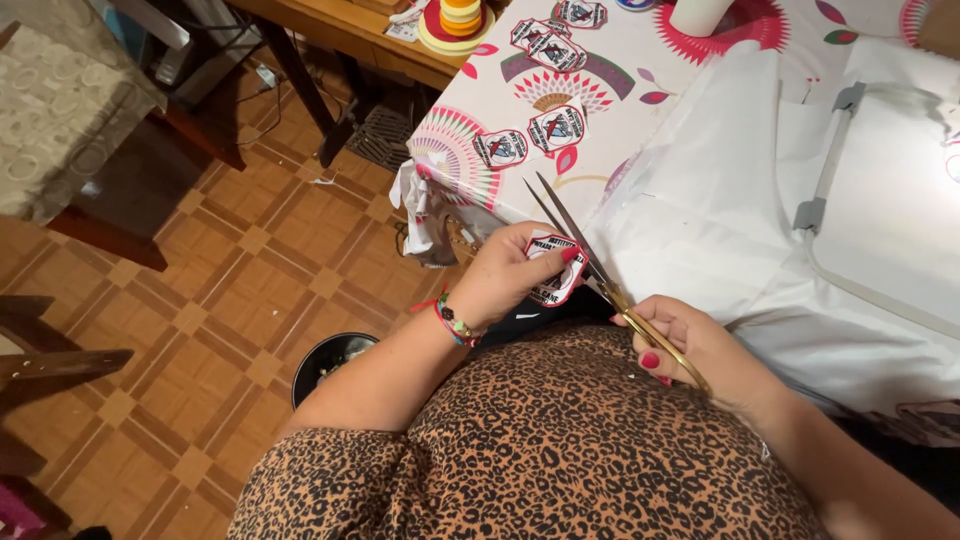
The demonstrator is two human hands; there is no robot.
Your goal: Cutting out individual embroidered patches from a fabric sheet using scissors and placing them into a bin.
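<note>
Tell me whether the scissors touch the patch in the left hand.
Touching: the head view shows the scissors blades meeting the patch edge pinched in the left hand.

The left hand covers most of the patch, the scissors' handles vanish inside the right hand's grip, and the top edge chops off the white cup.

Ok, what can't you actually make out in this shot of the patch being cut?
- Patch: left hand covers most of it, head view.
- Scissors: handles are hidden inside the right hand.
- Dark bucket on the floor: left forearm cuts off its right side; contents too small to tell.
- Embroidery hoop: runs off the right edge.
- Thread spools: cropped by the top edge.
</note>
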